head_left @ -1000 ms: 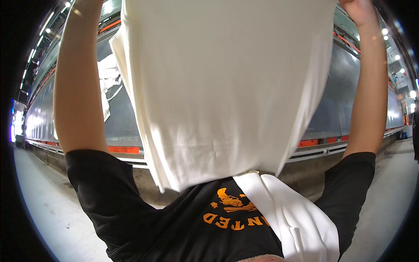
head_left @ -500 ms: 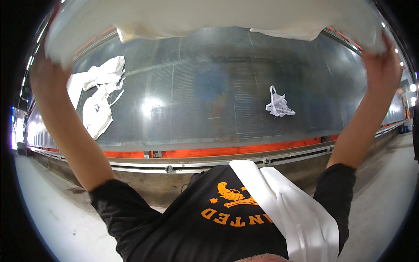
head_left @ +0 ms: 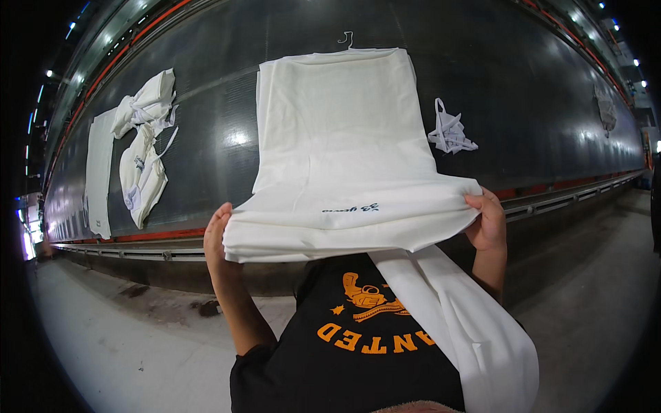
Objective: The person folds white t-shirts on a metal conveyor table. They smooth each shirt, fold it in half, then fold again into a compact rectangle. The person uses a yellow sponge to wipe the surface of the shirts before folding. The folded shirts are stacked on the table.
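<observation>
Head view: cloth (head_left: pixel 344 124) lies on the worktop (head_left: pixel 213 172), its near end beyond the edge; left hand (head_left: pixel 218 234) and right hand (head_left: pixel 490 221) each grip a near corner. Probably soft, limp and light, it is best held by both corners.

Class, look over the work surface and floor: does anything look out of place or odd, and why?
Right of the mostly flat white cloth, a tangle of white strips lies crumpled; at left, bunched white fabric looks untidy beside a flat white piece. Dark patches on the pale floor, lower left, may be stains.
</observation>
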The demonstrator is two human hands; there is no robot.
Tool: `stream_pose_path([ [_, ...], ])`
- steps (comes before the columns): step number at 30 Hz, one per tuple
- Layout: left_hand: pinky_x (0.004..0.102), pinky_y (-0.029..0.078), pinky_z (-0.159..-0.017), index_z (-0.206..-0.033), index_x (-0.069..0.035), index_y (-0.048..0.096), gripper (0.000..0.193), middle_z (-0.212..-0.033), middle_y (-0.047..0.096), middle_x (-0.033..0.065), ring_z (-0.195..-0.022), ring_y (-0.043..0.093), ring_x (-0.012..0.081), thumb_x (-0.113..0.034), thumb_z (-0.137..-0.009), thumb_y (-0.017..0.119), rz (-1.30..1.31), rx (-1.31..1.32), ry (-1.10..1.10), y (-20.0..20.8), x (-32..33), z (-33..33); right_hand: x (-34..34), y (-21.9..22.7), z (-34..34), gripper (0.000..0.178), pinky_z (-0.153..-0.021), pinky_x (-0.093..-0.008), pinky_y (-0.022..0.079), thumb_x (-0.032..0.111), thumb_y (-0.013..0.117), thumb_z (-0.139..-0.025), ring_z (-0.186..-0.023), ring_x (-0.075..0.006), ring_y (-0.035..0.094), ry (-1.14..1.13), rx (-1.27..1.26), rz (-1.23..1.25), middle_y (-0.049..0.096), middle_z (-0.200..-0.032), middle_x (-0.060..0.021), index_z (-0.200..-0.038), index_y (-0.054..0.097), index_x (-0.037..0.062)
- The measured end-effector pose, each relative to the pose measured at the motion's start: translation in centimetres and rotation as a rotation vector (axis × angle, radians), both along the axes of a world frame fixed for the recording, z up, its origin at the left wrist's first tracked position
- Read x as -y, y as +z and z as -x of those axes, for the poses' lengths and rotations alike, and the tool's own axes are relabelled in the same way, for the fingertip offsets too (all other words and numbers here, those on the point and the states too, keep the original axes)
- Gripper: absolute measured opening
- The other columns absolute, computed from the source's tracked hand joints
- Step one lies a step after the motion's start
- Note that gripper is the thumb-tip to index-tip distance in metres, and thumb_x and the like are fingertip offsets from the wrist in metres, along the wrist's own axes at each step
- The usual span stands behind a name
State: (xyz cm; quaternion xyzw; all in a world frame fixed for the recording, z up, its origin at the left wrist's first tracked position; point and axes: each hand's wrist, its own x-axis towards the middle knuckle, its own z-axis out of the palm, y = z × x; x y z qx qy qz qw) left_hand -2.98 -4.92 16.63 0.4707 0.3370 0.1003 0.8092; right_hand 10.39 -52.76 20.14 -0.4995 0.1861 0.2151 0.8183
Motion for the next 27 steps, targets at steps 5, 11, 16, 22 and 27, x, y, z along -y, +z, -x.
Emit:
stream_pose_path([
  [5,0.0335,0.055,-0.082,-0.127,0.007,0.056,0.035,-0.104,0.067,0.0099,-0.09,0.067,0.0188,-0.018,-0.102,0.054,-0.002,0.043,-0.075,0.9,-2.2,-10.9,-1.9,-2.0,-9.7,0.024,-0.07,-0.0332,0.062,0.012,0.063,-0.09,-0.09,-0.0192,0.07,-0.107,-0.077,-0.095,0.07,-0.103,-0.0104,-0.111,0.064,-0.0007],
  [11,0.0329,0.058,-0.078,-0.121,0.008,0.053,0.034,-0.108,0.063,0.0188,-0.087,0.065,0.0224,-0.02,-0.103,0.054,0.162,0.192,0.034,-5.5,-7.1,-27.3,-6.6,-6.1,-24.6,0.037,-0.094,-0.0435,0.055,0.027,0.048,-0.104,-0.107,-0.0299,0.066,-0.013,0.162,-0.186,0.066,-0.115,-0.021,-0.119,0.055,-0.0061],
  [16,0.0329,0.056,-0.077,-0.113,0.004,0.056,0.028,-0.1,0.065,0.0162,-0.086,0.065,0.0204,-0.022,-0.103,0.054,0.069,-0.038,0.045,-12.0,-5.2,-21.8,-3.8,-14.4,-21.1,0.038,-0.088,-0.042,0.056,0.033,0.053,-0.102,-0.094,-0.0278,0.068,0.038,0.013,0.08,0.066,-0.109,-0.0189,-0.115,0.056,-0.0029],
  [22,0.0325,0.061,-0.067,-0.104,0.004,0.058,0.03,-0.089,0.067,0.0133,-0.077,0.069,0.0222,-0.025,-0.099,0.062,0.175,-0.397,0.042,-21.6,-1.2,-11.3,-0.5,-24.2,-12.0,0.052,-0.071,-0.0389,0.059,0.043,0.071,-0.092,-0.083,-0.0258,0.068,0.031,-0.424,0.389,0.065,-0.103,-0.0181,-0.115,0.056,-0.001],
  [27,0.03,0.058,-0.062,-0.106,0.004,0.058,0.033,-0.092,0.066,0.0114,-0.075,0.067,0.0212,-0.027,-0.097,0.066,0.137,-0.374,0.165,-23.3,-0.2,-13.7,-2.8,-26.4,-13.4,0.048,-0.069,-0.0387,0.059,0.034,0.076,-0.088,-0.08,-0.0249,0.067,0.009,-0.343,0.285,0.063,-0.099,-0.0141,-0.115,0.056,-0.0007],
])
